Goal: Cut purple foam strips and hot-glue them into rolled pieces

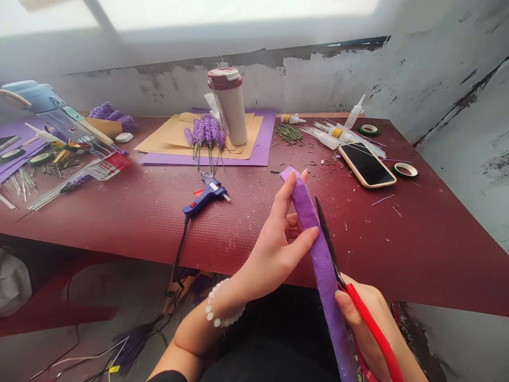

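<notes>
A long purple felt strip [314,239] is pinched near its upper end by my left hand [278,244], thumb on the near face and fingers behind. Its lower end hangs down past the table edge, out of view at the bottom. My right hand [368,313] holds a pair of red-handled scissors [330,246]. The dark blades run along the right edge of the strip and point up and away from me; whether they touch the strip I cannot tell. Part of the scissor handles is cut off by the frame.
A blue glue gun [207,199] lies left of my hands, its cord over the edge. Purple flowers [207,130] and a tumbler [234,106] rest on tan and purple sheets. To the right are a phone [368,164], tape rolls [404,170] and glue bottles [355,112]. A clear jug [66,116] stands left.
</notes>
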The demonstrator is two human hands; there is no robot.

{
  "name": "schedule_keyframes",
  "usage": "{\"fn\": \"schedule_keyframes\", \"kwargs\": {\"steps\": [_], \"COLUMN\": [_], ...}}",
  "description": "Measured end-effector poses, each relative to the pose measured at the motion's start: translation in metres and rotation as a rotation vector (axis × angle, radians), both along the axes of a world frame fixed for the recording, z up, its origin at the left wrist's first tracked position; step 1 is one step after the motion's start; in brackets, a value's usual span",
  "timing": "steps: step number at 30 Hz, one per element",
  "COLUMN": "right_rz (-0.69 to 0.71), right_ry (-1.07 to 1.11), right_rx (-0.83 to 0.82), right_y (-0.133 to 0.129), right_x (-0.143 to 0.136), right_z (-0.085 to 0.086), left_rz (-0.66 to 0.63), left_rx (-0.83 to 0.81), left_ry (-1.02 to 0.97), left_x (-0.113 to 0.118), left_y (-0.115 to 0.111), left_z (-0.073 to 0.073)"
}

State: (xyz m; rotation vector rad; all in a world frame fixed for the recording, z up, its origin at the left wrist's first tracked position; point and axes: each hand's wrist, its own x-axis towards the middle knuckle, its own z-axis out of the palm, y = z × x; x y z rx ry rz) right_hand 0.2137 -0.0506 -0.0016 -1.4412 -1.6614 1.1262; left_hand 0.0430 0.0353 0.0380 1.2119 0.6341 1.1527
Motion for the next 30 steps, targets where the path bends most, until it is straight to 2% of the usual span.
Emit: {"fn": "schedule_keyframes", "kwargs": {"steps": [11,16,19,24,30], "right_rz": [-0.034,-0.132,-0.114,-0.240,-0.111], "right_ry": [-0.043,-0.043,-0.020,-0.002,0.141], "right_rx": [-0.037,-0.063,-0.076,-0.075,-0.026], "right_y": [-0.001,-0.002,-0.002,-0.001,0.000], "right_x": [-0.004,-0.009,-0.012,-0.016,-0.010], "right_z": [0.008,0.014,0.017,0.020,0.004], "left_rz": [-0.018,-0.010,0.003,0.004,-0.013], "left_rx": [-0.014,-0.015,-0.012,-0.007,0.004], "left_ry": [-0.038,-0.026,-0.017,-0.012,-0.029], "left_x": [-0.002,-0.003,-0.002,-0.002,-0.003], "left_y": [0.001,0.002,0.002,0.001,0.001], "left_z": [-0.003,-0.005,-0.005,-0.003,-0.003]}}
